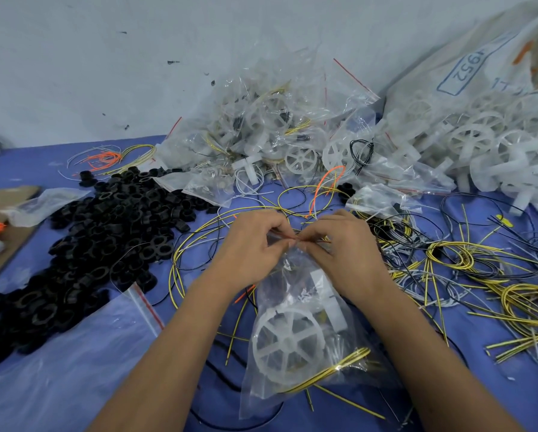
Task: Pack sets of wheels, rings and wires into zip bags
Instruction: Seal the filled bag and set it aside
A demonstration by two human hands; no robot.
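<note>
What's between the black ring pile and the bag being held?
Head view: loose yellow and black wires on the blue table, the left hand, and a spare empty zip bag.

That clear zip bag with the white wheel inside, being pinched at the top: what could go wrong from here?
Both hands, left and right, pinch the red-lined mouth of the clear plastic zip bag.

1. The yellow-and-black wires inside press against the side, so they might spring up and jam the seal.
2. Loose yellow wires on the blue table cover lie under the bag and could snag it.
3. The white spoked plastic wheel weighs on the bottom; a half-closed seal could spill it.
</note>
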